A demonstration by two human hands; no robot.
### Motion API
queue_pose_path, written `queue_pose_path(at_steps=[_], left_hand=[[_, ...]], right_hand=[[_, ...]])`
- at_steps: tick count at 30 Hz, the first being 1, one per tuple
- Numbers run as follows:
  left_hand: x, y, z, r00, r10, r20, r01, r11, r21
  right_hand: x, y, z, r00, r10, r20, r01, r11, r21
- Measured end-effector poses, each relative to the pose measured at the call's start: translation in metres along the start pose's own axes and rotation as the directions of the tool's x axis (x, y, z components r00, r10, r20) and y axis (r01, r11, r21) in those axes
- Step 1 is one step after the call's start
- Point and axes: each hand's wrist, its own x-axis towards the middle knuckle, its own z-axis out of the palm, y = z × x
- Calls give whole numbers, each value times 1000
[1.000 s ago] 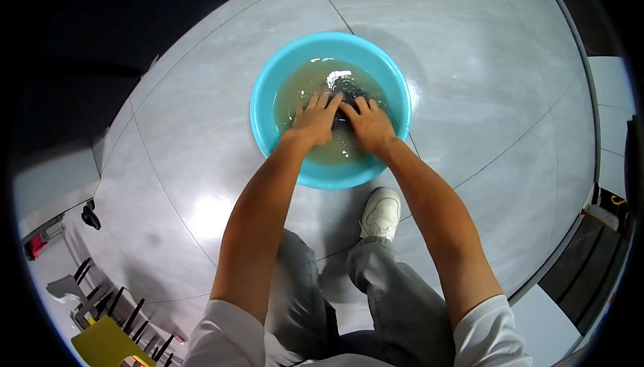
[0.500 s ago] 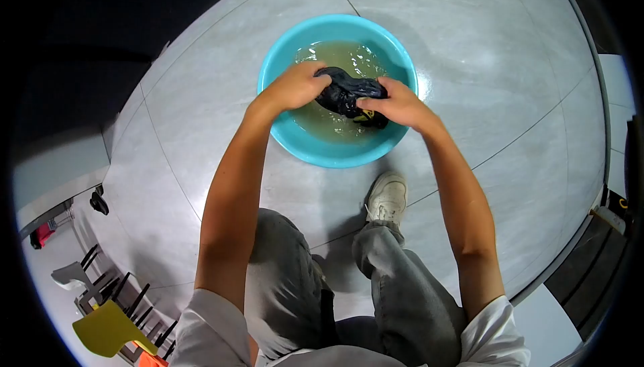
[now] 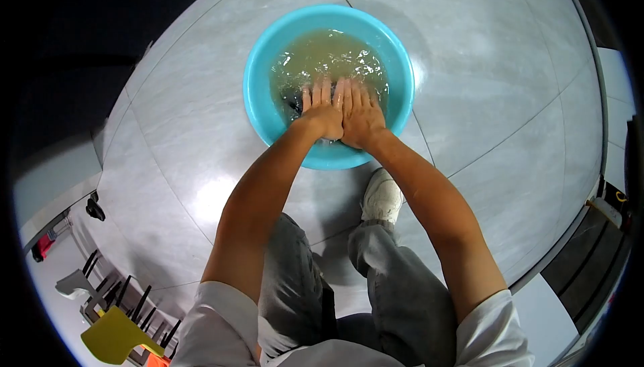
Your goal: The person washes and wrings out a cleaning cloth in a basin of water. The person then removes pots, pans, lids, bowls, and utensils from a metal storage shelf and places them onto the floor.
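Note:
A turquoise plastic basin [image 3: 253, 75] on the floor holds murky, brownish water [image 3: 322, 46]. Side by side, my left hand [image 3: 323, 117] and my right hand [image 3: 360, 115] lie flat with fingers stretched out, pressing down at the near side of the basin. The fingertips reach into the water. Beneath them is a dark wet cloth [image 3: 292, 102], mostly hidden by my hands and the water; a bit of it shows left of my left hand. Neither hand is closed around it.
Large grey tiles [image 3: 496, 65] cover the floor around the basin. My white shoe [image 3: 382, 197] stands close to its near rim. At lower left are a yellow chair [image 3: 114, 335] and a grey chair [image 3: 75, 284]. A dark bulk fills the upper left.
Both hands held the bunched dark cloth above the water before. Now the cloth is down in the water, and my hands have come together, opened flat and pressed onto it.

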Motion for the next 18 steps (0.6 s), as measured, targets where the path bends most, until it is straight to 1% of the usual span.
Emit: queue_pose_path(at_steps=[1, 2, 3, 5, 6, 7, 8, 10, 11, 12, 13, 14, 16, 17, 18], left_hand=[[1, -1, 5, 999, 21, -28, -18, 995, 101], [7, -7, 9, 996, 48, 78, -47, 999, -5], [16, -15, 11, 981, 81, 178, -61, 992, -113], [29, -26, 13, 936, 154, 317, -96, 977, -189], [33, -26, 7, 913, 185, 363, -134, 978, -162], [37, -25, 2, 886, 217, 410, -175, 975, -139], [45, -23, -4, 794, 248, 555, -209, 969, -134], [63, -21, -19, 547, 279, 789, -272, 951, -147], [46, -22, -29, 719, 286, 633, -288, 952, -103], [16, -22, -44, 851, 286, 441, -294, 954, -53], [11, -21, -46, 888, 266, 375, -270, 962, -42], [6, -21, -47, 920, 243, 307, -244, 969, -35], [32, -15, -28, 865, 178, 469, -154, 984, -88], [38, -17, -18, 856, 182, 484, -132, 982, -135], [41, -20, -10, 846, 186, 500, -108, 977, -182]], right_hand=[[2, 1, -6, 993, -2, 116, 4, 1000, -22], [3, 2, -12, 973, -2, 231, 12, 999, -45], [6, 5, -16, 963, -22, 267, 32, 999, -35], [13, 7, -25, 940, -67, 333, 72, 997, -3], [21, 9, -36, 871, -102, 481, 79, 995, 68], [31, 13, -49, 776, -143, 614, 74, 988, 137], [37, 16, -54, 658, -189, 729, 56, 978, 203], [40, 15, -51, 685, -186, 705, 5, 968, 251], [40, 14, -49, 698, -184, 692, -20, 961, 276], [37, 12, -44, 801, -135, 583, 6, 976, 218], [31, 9, -35, 887, -92, 453, 23, 988, 155], [29, 6, -25, 950, -55, 306, 29, 996, 90], [33, 12, 18, 985, -61, 159, 46, 994, 101], [34, 14, 31, 995, -62, 83, 53, 993, 104], [33, 15, 18, 977, -73, 199, 41, 986, 159]])
